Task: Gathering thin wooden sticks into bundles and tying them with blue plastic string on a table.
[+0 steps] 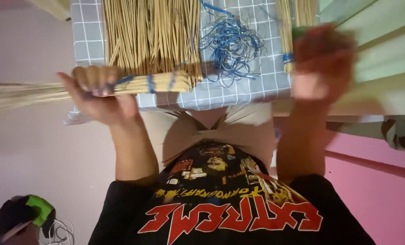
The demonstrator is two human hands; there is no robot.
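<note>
**Head view: left grip clamped on a bound stick bundle, right grip blurred**

Head camera looking down, picture upside down relative to the wearer's body. Left hand (98, 93) closed tight, fingers wrapped round a bundle of thin tan sticks (152, 83) lying crosswise. Blue ties (150, 83) banding the bundle just beside the fingers, on its squared-off butt end. Loose fanned end of the same bundle trailing away past the far side of the fist, toward the picture's left edge, blurred.

Right hand (322, 63) raised and smeared by motion; fingers curled, something green (298, 31) just at the fingertips, but whether closed on anything cannot be told. Close beside that hand, a second sheaf of sticks (293, 27) banded in blue.

Beyond the left fist, a wide spread of loose tan sticks (150, 34) lying on a grey checked cloth (239, 93). Between the two hands, on the same cloth, a tangle of blue string (232, 43), touching the edge of the loose sticks.

Nearer the body than both hands: beige shorts (198, 129) and a black printed shirt (220, 213). Well apart from the left fist, at the lower corner, a green and black object (28, 213) with pale cord beside it. Pink floor (379, 181) under the right forearm.
</note>
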